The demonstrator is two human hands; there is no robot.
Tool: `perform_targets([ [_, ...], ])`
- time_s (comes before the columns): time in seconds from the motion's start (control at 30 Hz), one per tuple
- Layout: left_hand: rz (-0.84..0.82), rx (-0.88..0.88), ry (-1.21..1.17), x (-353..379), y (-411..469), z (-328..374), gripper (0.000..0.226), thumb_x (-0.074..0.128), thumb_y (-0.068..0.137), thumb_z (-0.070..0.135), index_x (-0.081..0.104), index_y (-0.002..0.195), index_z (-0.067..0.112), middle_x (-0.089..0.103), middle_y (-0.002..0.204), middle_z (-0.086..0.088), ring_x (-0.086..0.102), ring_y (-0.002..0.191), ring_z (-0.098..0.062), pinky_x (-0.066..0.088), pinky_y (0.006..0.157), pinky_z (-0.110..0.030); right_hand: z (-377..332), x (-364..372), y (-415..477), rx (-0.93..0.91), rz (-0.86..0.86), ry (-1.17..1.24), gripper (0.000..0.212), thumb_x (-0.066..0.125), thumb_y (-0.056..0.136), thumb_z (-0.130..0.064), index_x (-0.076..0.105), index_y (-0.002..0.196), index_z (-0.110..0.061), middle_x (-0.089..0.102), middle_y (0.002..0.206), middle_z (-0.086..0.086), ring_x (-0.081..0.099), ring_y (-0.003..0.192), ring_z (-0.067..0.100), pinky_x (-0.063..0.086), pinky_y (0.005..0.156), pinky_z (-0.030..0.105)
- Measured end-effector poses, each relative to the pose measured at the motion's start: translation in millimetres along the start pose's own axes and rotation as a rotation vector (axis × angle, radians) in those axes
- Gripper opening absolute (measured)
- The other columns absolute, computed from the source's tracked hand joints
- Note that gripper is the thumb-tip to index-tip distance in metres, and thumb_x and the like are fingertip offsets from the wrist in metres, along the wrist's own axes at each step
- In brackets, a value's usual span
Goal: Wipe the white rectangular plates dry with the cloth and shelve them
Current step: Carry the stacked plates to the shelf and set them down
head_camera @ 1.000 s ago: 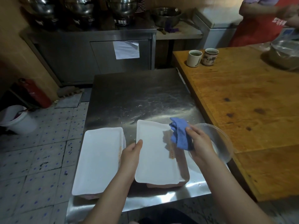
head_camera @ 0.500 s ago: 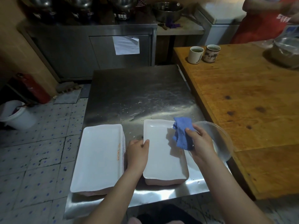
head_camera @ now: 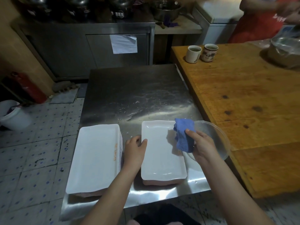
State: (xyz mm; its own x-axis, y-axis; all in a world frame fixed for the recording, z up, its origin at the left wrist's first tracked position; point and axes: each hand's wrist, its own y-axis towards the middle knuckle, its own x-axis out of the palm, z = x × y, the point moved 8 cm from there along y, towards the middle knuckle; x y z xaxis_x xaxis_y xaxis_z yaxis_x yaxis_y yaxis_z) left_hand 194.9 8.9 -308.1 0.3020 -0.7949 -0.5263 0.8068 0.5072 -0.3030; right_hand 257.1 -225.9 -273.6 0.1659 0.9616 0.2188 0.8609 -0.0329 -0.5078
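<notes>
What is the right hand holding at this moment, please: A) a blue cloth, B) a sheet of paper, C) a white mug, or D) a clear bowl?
A: the right hand pinches the blue cloth over the right edge of the white plate, while the clear bowl lies untouched behind it.

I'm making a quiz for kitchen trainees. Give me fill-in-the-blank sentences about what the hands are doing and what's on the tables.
1. The right hand holds a ____ cloth above the plate.
2. The left hand grips that plate by its ____ rim.
3. Two ____ stand side by side on the wooden table.
4. The plate rests on the ____ table.

Missing words: blue; left; cups; steel
</notes>
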Motion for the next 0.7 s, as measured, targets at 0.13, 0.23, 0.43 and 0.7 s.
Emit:
perform_targets([
  [0.13,0.042,0.014,-0.082,-14,3,12,0.041,0.056,0.088,0.034,0.051,0.126,0.019,0.054,0.129,0.002,0.055,0.111,-0.015,0.042,0.088,-0.029,-7,0,4,-0.006,-0.037,0.01,0.02,0.064,0.085,-0.002,0.062,0.105,-0.001,0.069,0.088,0.011,0.069,0.072,0.025,0.056,0.069,0.041],
  [0.23,0.071,0.055,-0.142,-22,5,29,0.036,0.056,0.09,0.033,0.05,0.124,0.024,0.053,0.13,0.004,0.053,0.111,-0.012,0.04,0.086,-0.027,-15,-2,12,-0.023,-0.049,-0.007,0.039,0.067,0.083,-0.004,0.057,0.121,-0.003,0.066,0.11,0.016,0.065,0.094,0.032,0.055,0.077,0.045],
  [0.43,0.141,0.181,-0.273,-27,12,73,0.022,0.058,0.089,0.022,0.051,0.106,0.034,0.05,0.126,0.005,0.052,0.105,-0.006,0.043,0.088,-0.027,-53,-1,36,-0.151,-0.076,-0.244,0.044,0.067,0.085,-0.008,0.052,0.125,-0.014,0.065,0.098,0.004,0.064,0.082,0.018,0.052,0.069,0.032],
  [0.7,0.239,0.32,-0.416,-2,29,128,0.028,0.062,0.086,0.007,0.059,0.09,0.034,0.061,0.111,-0.004,0.057,0.092,0.0,0.045,0.083,-0.011,-87,-13,109,-0.11,-0.12,-0.288,0.033,0.06,0.089,-0.004,0.054,0.121,-0.011,0.065,0.101,0.007,0.064,0.075,0.014,0.049,0.054,0.022],
])
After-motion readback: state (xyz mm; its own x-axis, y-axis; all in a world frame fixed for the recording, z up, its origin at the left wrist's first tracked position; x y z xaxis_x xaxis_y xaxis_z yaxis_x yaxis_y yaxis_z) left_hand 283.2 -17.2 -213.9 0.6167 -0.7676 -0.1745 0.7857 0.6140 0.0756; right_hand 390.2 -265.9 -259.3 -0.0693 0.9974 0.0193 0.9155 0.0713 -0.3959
